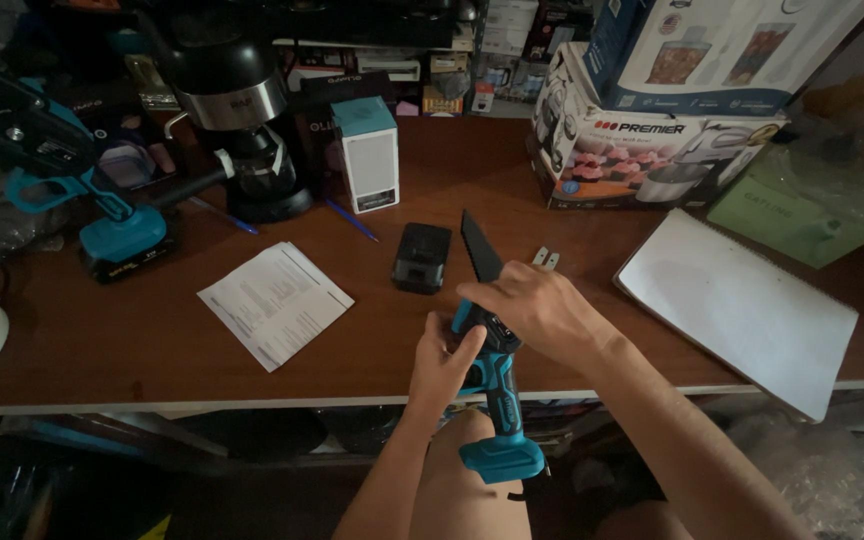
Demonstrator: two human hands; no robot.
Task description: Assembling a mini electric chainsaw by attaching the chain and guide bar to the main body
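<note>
Battery foot: teal base of the cordless mini saw point(497, 390), nearest the lens, hanging just past the desk edge over the knees, no pack clipped in.
Left hand point(444, 362): curled on the saw's left side by the grip, thumb and fingertips pinching something small there; too dark to tell what.
Right hand point(540, 308): wrapped over the top of the body, fingers closed around the front where the blade point(479, 248) comes out.
Blade: flat black, tapering to a point, aimed away toward the back of the desk.
Doing it well: probably best keeping that top hand clamped behind the blade root, body steady against the lap, fiddly work left to the pinching fingers only.
Battery pack point(421, 257): boxy matte black block on the desk point(132, 340), just left of the blade, apart from it.
Paper sheet point(275, 303): thin printed page, lying flat and skewed, well left.
Notepad point(739, 308): blank white, spiral edge, on the right.
Second saw point(72, 180): same teal and black plastic, far left.
Desk: smooth reddish-brown wood, slightly glossy.
Small metal clip point(546, 259): pale, near the right knuckles.
</note>
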